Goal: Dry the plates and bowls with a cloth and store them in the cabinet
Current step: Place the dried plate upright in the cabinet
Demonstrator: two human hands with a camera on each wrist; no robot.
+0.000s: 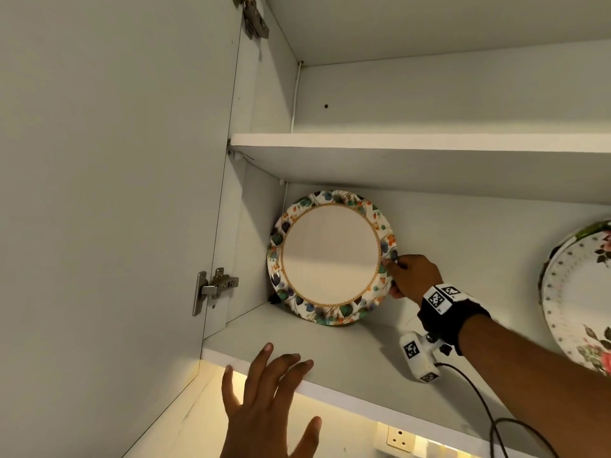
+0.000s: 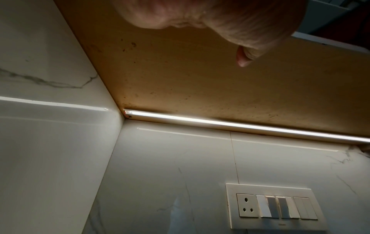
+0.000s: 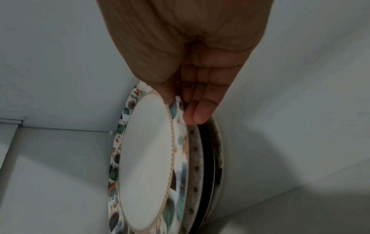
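Leaf-rimmed plate [image 1: 330, 256]: upright on shelf [image 1: 330, 352], rim pinched by right hand [image 1: 413, 274] fingers [image 3: 197, 114]. Left hand [image 1: 264, 401] fingers spread, nothing held. Risk judged: slide-out if released unsupported.

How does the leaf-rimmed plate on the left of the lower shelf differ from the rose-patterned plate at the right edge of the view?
The leaf-rimmed plate has a plain centre inside a gold ring; the rose-patterned plate has dots and flowers on its face. The right hand pinches the leaf-rimmed plate's rim, while nothing touches the rose-patterned plate. The leaf-rimmed plate shows whole; the rose-patterned plate is cut off by the frame. Both stand on edge on the lower shelf.
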